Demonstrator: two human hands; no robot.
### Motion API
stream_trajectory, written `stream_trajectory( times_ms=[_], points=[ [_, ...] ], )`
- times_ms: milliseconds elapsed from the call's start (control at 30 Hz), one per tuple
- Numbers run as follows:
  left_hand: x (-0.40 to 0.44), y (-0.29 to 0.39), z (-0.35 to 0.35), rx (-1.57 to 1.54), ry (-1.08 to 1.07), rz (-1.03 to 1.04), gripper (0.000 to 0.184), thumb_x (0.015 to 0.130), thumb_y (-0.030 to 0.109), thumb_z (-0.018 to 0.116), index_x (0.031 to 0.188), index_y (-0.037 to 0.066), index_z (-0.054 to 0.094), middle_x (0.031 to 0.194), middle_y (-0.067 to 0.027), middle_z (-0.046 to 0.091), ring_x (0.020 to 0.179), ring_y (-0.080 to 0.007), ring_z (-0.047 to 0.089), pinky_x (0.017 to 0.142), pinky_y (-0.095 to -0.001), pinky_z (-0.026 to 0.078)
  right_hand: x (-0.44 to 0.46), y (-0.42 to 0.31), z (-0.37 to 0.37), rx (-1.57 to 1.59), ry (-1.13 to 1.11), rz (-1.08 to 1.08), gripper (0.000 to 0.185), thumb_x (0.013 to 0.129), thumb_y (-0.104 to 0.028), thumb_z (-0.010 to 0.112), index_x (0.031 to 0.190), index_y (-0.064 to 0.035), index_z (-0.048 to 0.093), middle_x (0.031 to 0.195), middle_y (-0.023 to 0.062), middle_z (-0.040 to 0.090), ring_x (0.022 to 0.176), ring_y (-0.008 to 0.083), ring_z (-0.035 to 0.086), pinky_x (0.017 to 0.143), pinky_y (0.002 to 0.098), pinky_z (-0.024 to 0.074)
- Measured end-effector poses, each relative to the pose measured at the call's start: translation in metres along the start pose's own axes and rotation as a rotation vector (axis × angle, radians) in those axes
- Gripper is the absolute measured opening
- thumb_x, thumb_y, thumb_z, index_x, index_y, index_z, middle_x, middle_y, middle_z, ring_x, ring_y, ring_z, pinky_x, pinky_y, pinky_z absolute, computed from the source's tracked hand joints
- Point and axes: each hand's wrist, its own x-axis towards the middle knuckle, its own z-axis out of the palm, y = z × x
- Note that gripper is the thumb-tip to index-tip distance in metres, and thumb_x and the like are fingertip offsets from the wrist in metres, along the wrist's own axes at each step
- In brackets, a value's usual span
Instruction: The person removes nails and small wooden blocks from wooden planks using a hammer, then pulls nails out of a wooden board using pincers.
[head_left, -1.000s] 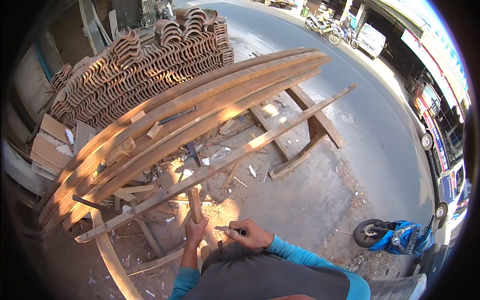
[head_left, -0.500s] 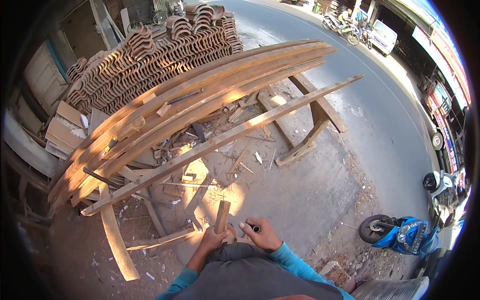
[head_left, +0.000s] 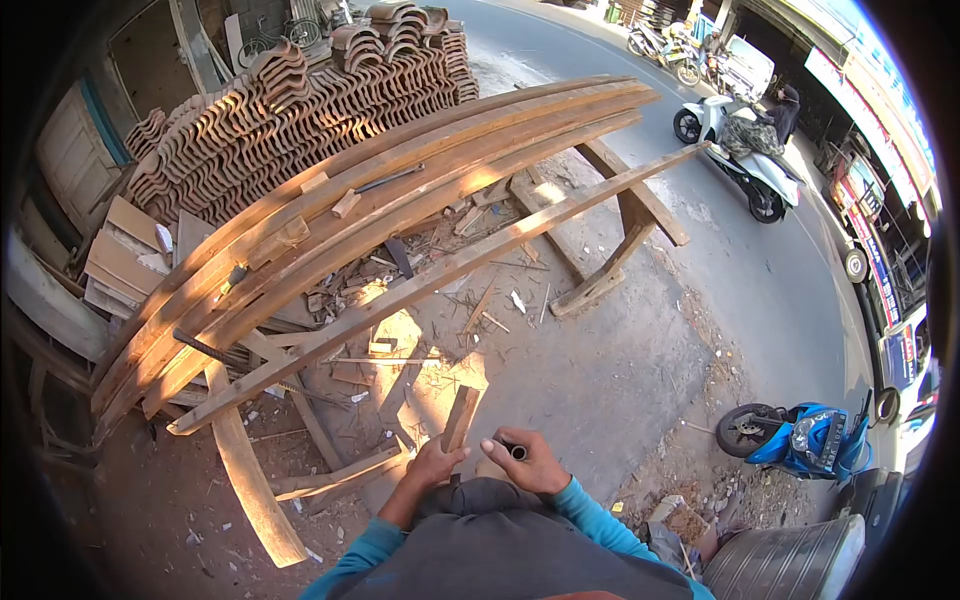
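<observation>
At left, stacked tiles (head_left: 330, 135) are standing behind long beams (head_left: 455, 168). At lower centre, the left hand (head_left: 436, 466) is gripping a short wooden piece (head_left: 461, 416) and, just beside it, the right hand (head_left: 533, 462) is clenching its fingers round a tube-ended tool (head_left: 518, 453), while a blue motorbike (head_left: 812, 440) is standing farther right

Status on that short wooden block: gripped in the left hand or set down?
Gripped: the left hand is closed around the short wooden block, whose far end juts out in plain view.
</observation>
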Motion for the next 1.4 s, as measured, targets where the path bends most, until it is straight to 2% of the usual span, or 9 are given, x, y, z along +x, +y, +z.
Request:
stream_trajectory(
  times_ms=[233, 333, 500, 667, 800, 967, 1100, 1200, 1400],
  points=[
    [-0.027, -0.016, -0.036, -0.052, -0.184, -0.037, 0.052, 0.084, 0.046, 0.074, 0.109, 0.001, 0.066, 0.088, -0.0094, 0.068, 0.073, -0.0182, 0.062, 0.064, -0.0366, 0.051, -0.012, -0.027, 0.067, 0.086, -0.101, -0.036, 0.035, 0.102, -0.032, 0.063, 0.085, -0.0014, 0.062, 0.067, 0.0008, 0.049, 0.063, 0.0075, 0.043, 0.057, 0.0293, 0.0365],
    [-0.022, -0.047, -0.039, 0.087, -0.328, 0.231, 0.051, 0.078, 0.031, 0.082, 0.117, 0.001, 0.068, 0.106, -0.0102, 0.073, 0.099, -0.0198, 0.07, 0.078, -0.036, 0.058, -0.024, -0.02, 0.087, 0.04, 0.008, -0.048, 0.034, 0.103, -0.035, 0.061, 0.101, -0.002, 0.068, 0.074, 0.0054, 0.058, 0.069, 0.0133, 0.051, 0.064, 0.0299, 0.0436],
    [-0.054, -0.045, -0.041, -0.063, -0.263, -0.042, 0.044, 0.082, 0.028, 0.08, 0.114, 0.0, 0.07, 0.098, -0.0099, 0.074, 0.088, -0.0181, 0.07, 0.076, -0.034, 0.056, -0.04, -0.004, 0.099, 0.112, -0.092, -0.119, 0.038, 0.104, -0.038, 0.059, 0.116, -0.0024, 0.069, 0.084, 0.0078, 0.065, 0.079, 0.0135, 0.056, 0.074, 0.0307, 0.0486],
    [-0.072, -0.036, -0.043, 0.011, -0.084, -0.12, 0.057, 0.082, 0.041, 0.078, 0.12, 0.0, 0.068, 0.109, -0.0184, 0.073, 0.102, -0.0281, 0.071, 0.086, -0.0416, 0.055, -0.059, 0.003, 0.068, 0.173, -0.101, 0.117, 0.038, 0.105, -0.036, 0.059, 0.099, -0.0006, 0.068, 0.073, 0.0001, 0.056, 0.072, 0.0077, 0.049, 0.064, 0.0281, 0.0421],
    [-0.081, -0.039, -0.031, 0.09, 0.109, -0.225, 0.057, 0.082, 0.043, 0.077, 0.121, 0.001, 0.068, 0.111, -0.0196, 0.073, 0.104, -0.029, 0.071, 0.087, -0.0418, 0.055, -0.071, -0.024, 0.047, 0.104, -0.078, 0.038, 0.04, 0.105, -0.036, 0.059, 0.089, 0.0001, 0.065, 0.069, -0.0035, 0.049, 0.067, 0.0058, 0.045, 0.059, 0.0275, 0.0378],
    [-0.112, -0.036, -0.002, 0.209, 0.118, -0.219, 0.056, 0.083, 0.044, 0.077, 0.117, 0.0, 0.069, 0.104, -0.0192, 0.073, 0.099, -0.0275, 0.071, 0.084, -0.0402, 0.055, -0.1, -0.072, 0.016, 0.24, 0.039, -0.122, 0.04, 0.104, -0.034, 0.061, 0.083, 0.0, 0.064, 0.065, 0.0003, 0.051, 0.064, 0.0064, 0.044, 0.056, 0.0292, 0.0378],
    [-0.13, -0.055, 0.021, -0.039, 0.004, -0.279, 0.05, 0.084, 0.041, 0.076, 0.115, 0.002, 0.07, 0.102, -0.0157, 0.073, 0.096, -0.0239, 0.07, 0.082, -0.0398, 0.055, -0.09, 0.007, 0.032, -0.001, -0.089, -0.001, 0.037, 0.104, -0.032, 0.06, 0.089, 0.0006, 0.066, 0.065, 0.0059, 0.055, 0.065, 0.0088, 0.048, 0.058, 0.0304, 0.0419],
    [-0.136, -0.093, 0.03, -0.118, 0.028, -0.13, 0.043, 0.086, 0.038, 0.076, 0.11, 0.003, 0.072, 0.096, -0.0113, 0.073, 0.089, -0.0209, 0.069, 0.078, -0.0395, 0.054, -0.105, -0.01, 0.049, 0.08, -0.08, -0.134, 0.05, 0.104, -0.042, 0.057, 0.081, 0.0019, 0.058, 0.061, 0.0112, 0.047, 0.06, 0.0193, 0.043, 0.059, 0.0395, 0.0396],
    [-0.146, -0.105, 0.02, -0.002, 0.09, -0.262, 0.048, 0.083, 0.045, 0.076, 0.104, 0.002, 0.071, 0.087, -0.0106, 0.071, 0.083, -0.0222, 0.069, 0.077, -0.0401, 0.053, -0.099, -0.025, 0.044, -0.02, -0.046, -0.1, 0.05, 0.103, -0.046, 0.056, 0.083, -0.0011, 0.063, 0.066, 0.0027, 0.053, 0.065, 0.0098, 0.047, 0.058, 0.0317, 0.0408]
  ],
)
